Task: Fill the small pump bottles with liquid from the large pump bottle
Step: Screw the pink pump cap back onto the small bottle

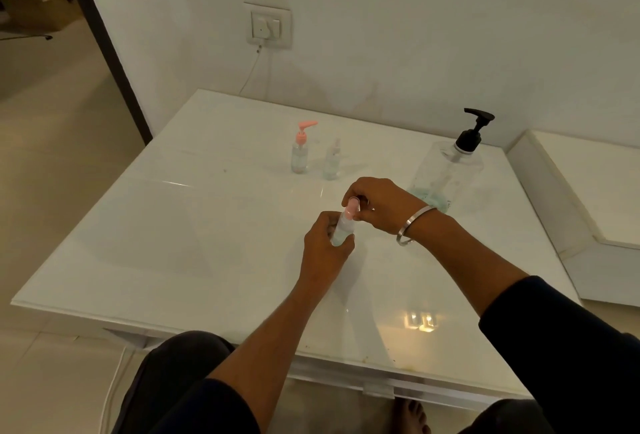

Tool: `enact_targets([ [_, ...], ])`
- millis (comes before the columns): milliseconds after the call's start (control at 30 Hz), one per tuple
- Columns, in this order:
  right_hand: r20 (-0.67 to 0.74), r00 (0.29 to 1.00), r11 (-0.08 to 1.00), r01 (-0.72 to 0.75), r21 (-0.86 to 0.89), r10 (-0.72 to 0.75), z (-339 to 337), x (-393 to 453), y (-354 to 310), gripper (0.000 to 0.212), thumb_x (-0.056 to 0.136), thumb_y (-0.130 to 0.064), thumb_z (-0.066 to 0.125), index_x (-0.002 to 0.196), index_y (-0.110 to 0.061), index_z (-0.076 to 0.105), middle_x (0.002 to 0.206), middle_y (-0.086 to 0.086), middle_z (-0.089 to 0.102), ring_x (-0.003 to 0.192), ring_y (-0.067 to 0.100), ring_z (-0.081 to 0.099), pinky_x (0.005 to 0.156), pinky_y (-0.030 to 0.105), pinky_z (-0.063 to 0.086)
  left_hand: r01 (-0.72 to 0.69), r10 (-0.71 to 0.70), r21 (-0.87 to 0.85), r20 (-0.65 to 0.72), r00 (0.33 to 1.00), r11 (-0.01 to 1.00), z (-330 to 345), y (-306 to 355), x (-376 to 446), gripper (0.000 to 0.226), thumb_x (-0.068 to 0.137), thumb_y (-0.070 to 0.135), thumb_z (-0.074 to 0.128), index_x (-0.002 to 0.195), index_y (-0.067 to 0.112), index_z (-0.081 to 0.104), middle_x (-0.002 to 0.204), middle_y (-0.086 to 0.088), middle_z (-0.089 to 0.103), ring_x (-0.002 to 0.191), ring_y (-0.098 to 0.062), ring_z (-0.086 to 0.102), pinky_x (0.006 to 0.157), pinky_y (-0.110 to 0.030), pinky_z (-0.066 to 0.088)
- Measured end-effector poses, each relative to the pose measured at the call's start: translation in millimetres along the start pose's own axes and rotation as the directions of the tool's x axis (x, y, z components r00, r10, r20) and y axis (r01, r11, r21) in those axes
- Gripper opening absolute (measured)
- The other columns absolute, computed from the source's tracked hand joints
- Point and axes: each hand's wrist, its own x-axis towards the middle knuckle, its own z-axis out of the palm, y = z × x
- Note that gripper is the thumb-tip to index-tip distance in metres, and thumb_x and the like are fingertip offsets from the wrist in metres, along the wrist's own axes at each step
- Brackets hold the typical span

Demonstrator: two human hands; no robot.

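My left hand (323, 243) grips the body of a small clear bottle (341, 231) holding pale liquid, tilted above the white table (173, 243). My right hand (377, 205) pinches the pink cap (351, 207) at that bottle's top. The large clear pump bottle (446, 174) with a black pump stands behind my right wrist, a little blue-green liquid at its bottom. Further back stand a small bottle with a pink pump (300, 153) and a small clear spray bottle (331, 162).
A wall socket (268, 27) with a plugged-in cable is on the wall behind the table. A second white surface (588, 191) adjoins on the right. My knees and a bare foot show below the table's front edge.
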Motion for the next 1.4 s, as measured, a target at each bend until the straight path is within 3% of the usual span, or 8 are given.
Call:
enact_targets([
  [100, 0.016, 1.000, 1.000, -0.014, -0.017, 0.014, -1, 2, 0, 0.021, 0.088, -0.022, 0.057, 0.105, -0.010, 0.062, 0.106, 0.007, 0.064, 0.091, 0.018, 0.057, 0.078, 0.020, 0.038, -0.007, 0.007, 0.014, -0.002, 1.000, 1.000, 1, -1, 1, 0.028, 0.083, 0.020, 0.069, 0.107, 0.017, 0.056, 0.093, 0.008, 0.062, 0.081, -0.007, 0.059, 0.069, 0.000, 0.042],
  [300, -0.075, 0.985, 0.985, -0.149, 0.089, 0.155, 13, -4, 2, 0.024, 0.081, -0.033, 0.066, 0.088, -0.016, 0.050, 0.079, -0.001, 0.054, 0.066, 0.011, 0.047, 0.057, 0.016, 0.036, -0.020, 0.020, -0.016, -0.006, 1.000, 1.000, 1, 1, -1, 0.021, 0.083, 0.022, 0.069, 0.099, 0.022, 0.054, 0.085, 0.011, 0.062, 0.076, -0.004, 0.059, 0.067, -0.005, 0.045],
  [567, -0.050, 0.964, 0.965, -0.262, 0.020, 0.263, 20, -5, 4, 0.046, 0.074, -0.060, 0.061, 0.088, -0.019, 0.046, 0.079, -0.005, 0.048, 0.071, 0.012, 0.047, 0.067, 0.024, 0.037, -0.061, 0.062, 0.023, -0.008, 0.998, 0.998, 1, -3, 2, 0.026, 0.081, 0.020, 0.071, 0.101, 0.014, 0.056, 0.089, 0.007, 0.062, 0.075, -0.002, 0.059, 0.071, -0.001, 0.043],
  [800, -0.109, 0.987, 0.971, -0.092, 0.222, 0.118, 17, -9, 7, 0.028, 0.079, -0.029, 0.069, 0.100, -0.014, 0.059, 0.095, -0.001, 0.059, 0.079, 0.014, 0.056, 0.074, 0.025, 0.047, -0.009, 0.009, -0.049, 0.003, 1.000, 0.999, 1, 1, -1, 0.020, 0.084, 0.023, 0.068, 0.099, 0.024, 0.055, 0.089, 0.007, 0.064, 0.078, -0.003, 0.060, 0.068, -0.005, 0.045],
  [1033, -0.191, 0.938, 0.936, -0.236, 0.259, 0.289, 37, -7, 2, 0.033, 0.079, -0.041, 0.067, 0.080, -0.014, 0.047, 0.071, 0.000, 0.050, 0.062, 0.013, 0.045, 0.055, 0.017, 0.036, -0.031, 0.031, 0.022, -0.012, 0.999, 0.999, 1, 0, 0, 0.026, 0.082, 0.020, 0.071, 0.099, 0.022, 0.052, 0.088, 0.012, 0.058, 0.075, 0.003, 0.057, 0.070, 0.000, 0.042],
  [1167, -0.201, 0.928, 0.915, -0.238, 0.324, 0.312, 39, -11, 7, 0.042, 0.073, -0.050, 0.069, 0.091, -0.015, 0.052, 0.084, 0.000, 0.054, 0.070, 0.012, 0.050, 0.058, 0.016, 0.038, -0.041, 0.041, 0.029, 0.000, 0.999, 0.999, 0, -2, 0, 0.028, 0.081, 0.018, 0.072, 0.099, 0.023, 0.052, 0.087, 0.015, 0.059, 0.079, 0.003, 0.058, 0.071, -0.002, 0.043],
  [1267, -0.207, 0.948, 0.910, -0.149, 0.387, 0.244, 35, -13, 12, 0.041, 0.074, -0.041, 0.072, 0.104, -0.018, 0.056, 0.097, -0.001, 0.058, 0.079, 0.013, 0.056, 0.062, 0.012, 0.040, -0.028, 0.028, 0.017, 0.003, 1.000, 0.999, 0, -3, 1, 0.027, 0.081, 0.021, 0.071, 0.102, 0.023, 0.054, 0.092, 0.014, 0.062, 0.082, -0.001, 0.060, 0.071, -0.002, 0.044],
  [1400, -0.251, 0.937, 0.896, -0.119, 0.428, 0.244, 37, -12, 8, 0.023, 0.079, -0.028, 0.070, 0.092, -0.012, 0.060, 0.088, 0.000, 0.061, 0.074, 0.011, 0.055, 0.060, 0.007, 0.040, -0.012, 0.012, -0.004, 0.004, 1.000, 1.000, 1, 0, 1, 0.026, 0.082, 0.021, 0.070, 0.103, 0.023, 0.054, 0.092, 0.015, 0.062, 0.082, 0.001, 0.059, 0.069, -0.001, 0.043],
])
